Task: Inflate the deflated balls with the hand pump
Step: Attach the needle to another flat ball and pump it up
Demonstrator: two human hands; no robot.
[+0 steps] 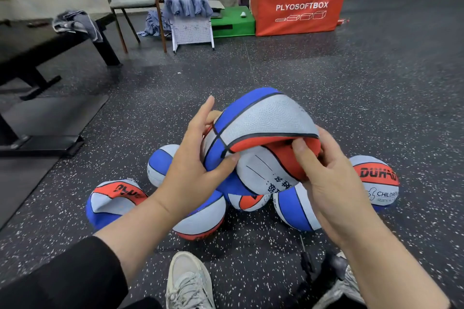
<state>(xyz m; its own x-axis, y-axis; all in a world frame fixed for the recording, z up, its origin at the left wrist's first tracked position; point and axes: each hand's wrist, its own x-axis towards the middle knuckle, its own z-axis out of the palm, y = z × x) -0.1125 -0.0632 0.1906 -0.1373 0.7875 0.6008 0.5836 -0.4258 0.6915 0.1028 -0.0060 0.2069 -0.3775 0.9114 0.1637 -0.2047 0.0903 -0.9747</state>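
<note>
Gripping a caved-in, pebbled rubber ball of blue, white and red above the floor's ball pile, our left hand and right hand curl round its folds. Far behind, a red box reads "PLYOSOFTBOX"; a near-right ball reads "CHILDREN".

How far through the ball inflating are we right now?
Early, by the look of it. Both hands, left hand and right hand, hold a caved-in ball, nothing attached to it. The hand pump lies on the floor by the shoe. Another ball on the floor is visibly dented. The remaining balls' state is hard to judge.
</note>
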